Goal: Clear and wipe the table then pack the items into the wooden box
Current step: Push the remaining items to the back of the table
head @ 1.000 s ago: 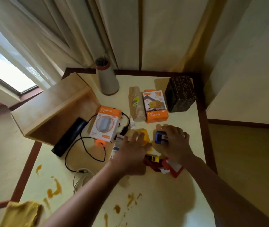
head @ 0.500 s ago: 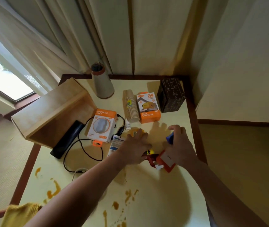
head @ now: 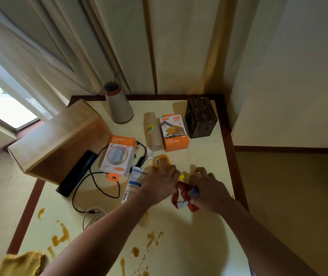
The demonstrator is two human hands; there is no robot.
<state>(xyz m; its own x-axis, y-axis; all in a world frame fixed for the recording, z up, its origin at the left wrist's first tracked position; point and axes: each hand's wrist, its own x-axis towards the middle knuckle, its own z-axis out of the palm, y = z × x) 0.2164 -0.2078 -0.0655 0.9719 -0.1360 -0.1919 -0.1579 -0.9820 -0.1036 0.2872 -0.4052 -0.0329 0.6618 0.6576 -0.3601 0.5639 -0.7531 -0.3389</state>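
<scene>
The wooden box (head: 59,136) lies on its side at the left of the cream table (head: 189,246), its opening towards me. My left hand (head: 161,184) reaches over a white tube (head: 135,182), and its fingers rest on a small yellow packet (head: 159,159). My right hand (head: 209,192) grips a red packet (head: 183,193) and a small blue item (head: 196,191) just above the tabletop. A small yellow piece (head: 181,176) shows between the hands. A yellow cloth (head: 21,263) lies at the near left corner beside orange stains (head: 61,236).
At the back stand a thread cone (head: 118,108), a stack of paper cups (head: 153,132), an orange charger box (head: 176,134) and a dark box (head: 202,118). A white charger box (head: 119,156), black bar (head: 77,174), black cable (head: 99,188) and white cable (head: 93,214) lie left.
My right hand has pulled back towards me with the blue item and now also holds the red packet lifted. My left hand stays over the yellow packet.
</scene>
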